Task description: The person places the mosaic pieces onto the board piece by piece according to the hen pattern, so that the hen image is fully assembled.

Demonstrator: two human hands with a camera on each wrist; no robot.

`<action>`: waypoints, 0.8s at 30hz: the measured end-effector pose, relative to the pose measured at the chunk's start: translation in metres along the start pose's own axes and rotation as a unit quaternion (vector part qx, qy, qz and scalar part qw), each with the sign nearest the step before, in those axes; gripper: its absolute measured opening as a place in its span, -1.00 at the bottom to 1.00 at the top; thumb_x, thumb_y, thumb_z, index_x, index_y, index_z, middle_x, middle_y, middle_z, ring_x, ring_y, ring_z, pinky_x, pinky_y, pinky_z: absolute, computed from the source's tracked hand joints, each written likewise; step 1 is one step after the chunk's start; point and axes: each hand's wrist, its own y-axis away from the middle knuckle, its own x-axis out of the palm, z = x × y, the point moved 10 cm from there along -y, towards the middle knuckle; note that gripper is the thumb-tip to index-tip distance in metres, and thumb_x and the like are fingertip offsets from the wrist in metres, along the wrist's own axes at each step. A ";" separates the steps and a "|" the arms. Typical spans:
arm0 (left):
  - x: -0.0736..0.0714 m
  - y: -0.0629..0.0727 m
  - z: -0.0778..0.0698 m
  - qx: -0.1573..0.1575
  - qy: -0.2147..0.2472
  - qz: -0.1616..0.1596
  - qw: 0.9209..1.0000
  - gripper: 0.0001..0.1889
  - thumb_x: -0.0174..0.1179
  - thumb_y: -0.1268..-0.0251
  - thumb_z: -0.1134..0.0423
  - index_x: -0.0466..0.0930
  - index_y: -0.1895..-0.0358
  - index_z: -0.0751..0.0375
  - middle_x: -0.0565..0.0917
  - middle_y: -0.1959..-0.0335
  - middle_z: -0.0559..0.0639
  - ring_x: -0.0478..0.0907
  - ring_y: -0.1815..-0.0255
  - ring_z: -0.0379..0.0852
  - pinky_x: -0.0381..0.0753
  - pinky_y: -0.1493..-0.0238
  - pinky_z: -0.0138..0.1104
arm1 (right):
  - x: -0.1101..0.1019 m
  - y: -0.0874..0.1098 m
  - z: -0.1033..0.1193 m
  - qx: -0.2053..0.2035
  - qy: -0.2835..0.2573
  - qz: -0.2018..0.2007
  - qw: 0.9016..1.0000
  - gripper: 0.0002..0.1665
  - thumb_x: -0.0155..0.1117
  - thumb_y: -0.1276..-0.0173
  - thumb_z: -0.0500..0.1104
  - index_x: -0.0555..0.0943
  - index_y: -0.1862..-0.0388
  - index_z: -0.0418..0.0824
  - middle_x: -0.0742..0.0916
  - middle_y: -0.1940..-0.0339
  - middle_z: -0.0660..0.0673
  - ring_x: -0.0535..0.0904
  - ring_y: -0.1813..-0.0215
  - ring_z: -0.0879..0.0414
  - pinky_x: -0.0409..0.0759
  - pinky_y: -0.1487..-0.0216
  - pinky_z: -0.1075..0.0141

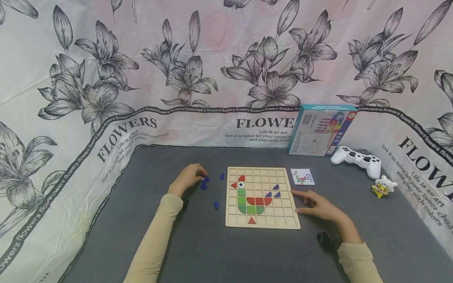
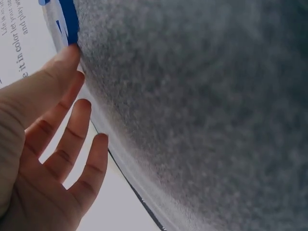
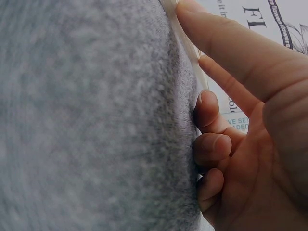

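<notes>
Blue pieces [image 1: 203, 186] lie at the left hand's [image 1: 187, 179] downward-bent fingers.

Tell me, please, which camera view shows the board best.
The head view, because it shows the whole board. The right wrist view shows only a strip of its edge at the right hand; the left wrist view shows none of it.
</notes>
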 end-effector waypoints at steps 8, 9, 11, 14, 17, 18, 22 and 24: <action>0.002 -0.001 -0.002 0.017 -0.017 0.002 1.000 -0.85 0.28 -0.12 0.27 0.68 0.22 0.13 0.59 0.19 -0.03 0.51 0.07 0.00 0.47 -0.02 -0.15 | 0.000 -0.001 -0.002 -0.006 0.012 -0.006 1.000 -0.22 0.38 -0.12 0.03 0.38 -0.32 -0.08 0.38 0.36 -0.08 0.22 0.42 0.16 0.20 0.46 0.37; 0.002 -0.001 -0.003 0.019 -0.021 0.001 1.000 -0.87 0.27 -0.13 0.26 0.68 0.24 0.12 0.59 0.20 -0.03 0.52 0.08 -0.01 0.47 -0.01 -0.15 | 0.000 -0.001 -0.002 -0.009 0.014 -0.007 1.000 -0.22 0.38 -0.12 0.03 0.38 -0.32 -0.09 0.38 0.37 -0.08 0.22 0.42 0.17 0.20 0.47 0.37; 0.002 -0.001 -0.004 0.019 -0.026 -0.001 0.999 -0.89 0.27 -0.14 0.25 0.68 0.26 0.12 0.59 0.21 -0.03 0.52 0.10 -0.01 0.47 0.00 -0.15 | 0.001 -0.001 -0.002 -0.013 0.016 -0.008 1.000 -0.22 0.38 -0.12 0.03 0.38 -0.32 -0.09 0.38 0.37 -0.07 0.22 0.43 0.18 0.20 0.47 0.37; 0.003 -0.001 -0.005 0.013 -0.036 0.000 0.999 -0.90 0.26 -0.16 0.24 0.68 0.27 0.11 0.60 0.21 -0.03 0.52 0.08 -0.01 0.46 -0.02 -0.15 | 0.001 -0.001 -0.001 -0.019 0.017 -0.010 1.000 -0.23 0.38 -0.12 0.03 0.39 -0.31 -0.11 0.38 0.37 -0.08 0.22 0.43 0.18 0.20 0.47 0.37; 0.003 -0.001 -0.005 0.007 -0.045 -0.003 0.999 -0.89 0.25 -0.17 0.22 0.67 0.26 0.12 0.61 0.19 -0.03 0.52 0.06 0.00 0.46 -0.05 -0.15 | 0.001 -0.001 -0.001 -0.021 0.017 -0.011 1.000 -0.23 0.39 -0.11 0.02 0.39 -0.31 -0.11 0.39 0.37 -0.08 0.23 0.43 0.18 0.20 0.47 0.37; 0.003 -0.002 -0.005 0.006 -0.049 -0.004 0.999 -0.88 0.25 -0.17 0.21 0.67 0.25 0.12 0.61 0.19 -0.02 0.52 0.06 0.00 0.45 -0.05 -0.15 | 0.001 -0.001 -0.001 -0.022 0.017 -0.012 1.000 -0.23 0.39 -0.11 0.02 0.39 -0.31 -0.11 0.39 0.37 -0.07 0.23 0.43 0.18 0.21 0.47 0.37; 0.000 -0.003 -0.008 0.010 -0.054 -0.018 0.998 -0.86 0.25 -0.17 0.19 0.67 0.25 0.13 0.62 0.21 -0.03 0.53 0.09 -0.01 0.46 -0.03 -0.16 | 0.001 -0.001 -0.001 -0.024 0.016 -0.013 1.000 -0.23 0.39 -0.11 0.02 0.39 -0.31 -0.11 0.39 0.37 -0.07 0.23 0.43 0.19 0.21 0.47 0.37; 0.000 -0.003 -0.011 0.013 -0.051 -0.024 0.998 -0.86 0.25 -0.17 0.19 0.67 0.24 0.13 0.62 0.22 -0.04 0.53 0.10 -0.02 0.47 -0.02 -0.16 | 0.001 -0.001 -0.001 -0.024 0.014 -0.013 1.000 -0.23 0.39 -0.11 0.01 0.39 -0.31 -0.11 0.39 0.37 -0.07 0.23 0.43 0.19 0.21 0.47 0.37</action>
